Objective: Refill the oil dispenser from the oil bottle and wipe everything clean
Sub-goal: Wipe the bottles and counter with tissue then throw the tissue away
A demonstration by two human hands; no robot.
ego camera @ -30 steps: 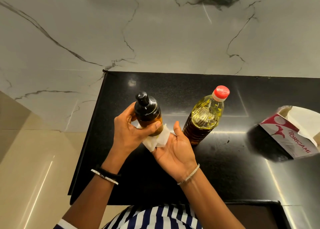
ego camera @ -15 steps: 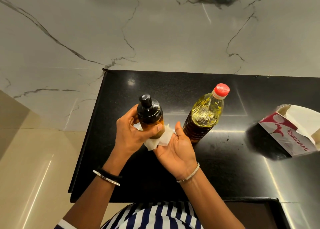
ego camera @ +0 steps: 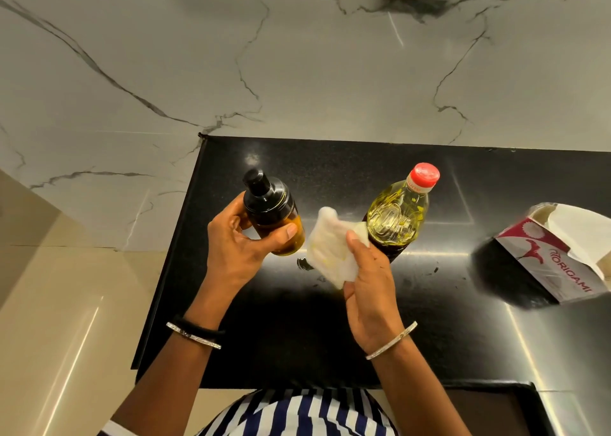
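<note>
A shiny black counter [ego camera: 297, 336] fills the middle of the frame, under a white marble wall [ego camera: 297, 72]. At the bottom edge is a striped shirt [ego camera: 297, 412], and two arms reach up from it.

The left hand [ego camera: 238, 247], left of the middle, is wrapped around the oil dispenser [ego camera: 271, 214]. It holds the dispenser up, tipped a little to the left, I think so every side can be reached. The black cap is on, and there is golden oil inside.

The right hand [ego camera: 370, 287], in the middle, pinches a white tissue [ego camera: 330, 250] with the thumb on top. The tissue is just beside the dispenser, not touching it. It looks a bit yellow, likely from oil.

Small marks [ego camera: 305, 263] on the counter under the tissue may need a wipe. Behind the tissue stands the oil bottle [ego camera: 400, 217], upright with its red cap on, so nothing can spill. At the right edge lies an open tissue box [ego camera: 562, 263], close by for more.
</note>
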